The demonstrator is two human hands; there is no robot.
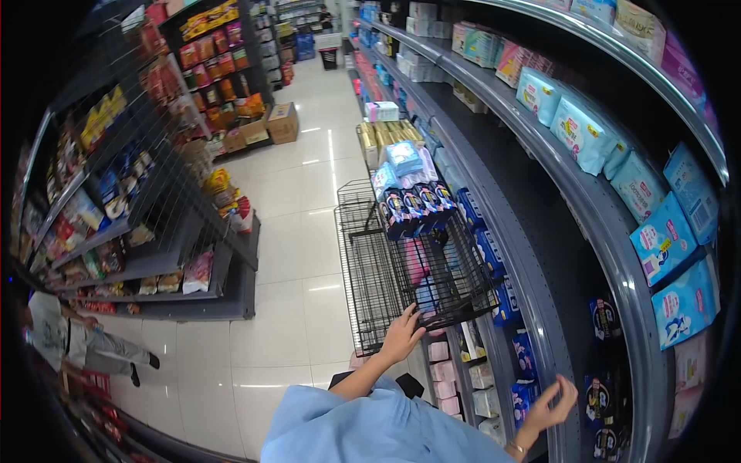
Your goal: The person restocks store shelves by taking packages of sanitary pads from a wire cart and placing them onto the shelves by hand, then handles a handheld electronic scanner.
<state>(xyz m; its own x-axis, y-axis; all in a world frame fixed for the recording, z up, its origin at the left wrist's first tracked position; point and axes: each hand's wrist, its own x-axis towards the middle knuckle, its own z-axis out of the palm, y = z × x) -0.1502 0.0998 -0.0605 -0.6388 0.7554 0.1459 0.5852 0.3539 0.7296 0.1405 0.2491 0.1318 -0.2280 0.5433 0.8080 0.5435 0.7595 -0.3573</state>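
My left hand point(401, 336) rests at the near end of a black wire basket cart point(370, 270), its fingers spread on the rim. Dark packs point(417, 207), light blue packs point(404, 158) and gold packs point(390, 137) are stacked toward the cart's far end; a pink pack point(415, 260) lies lower in it. My right hand point(553, 403) is beside the shelf edge at the lower right, with its fingers apart and curved and nothing in them. Blue packages point(664, 238) stand on the shelf above and to the right of it.
A long grey shelf point(532, 131) runs along the right side. On the left stands a rack of snacks point(154, 266). A person point(85, 336) is at the lower left. Cardboard boxes point(282, 122) sit on the tiled floor point(297, 247) farther up the aisle.
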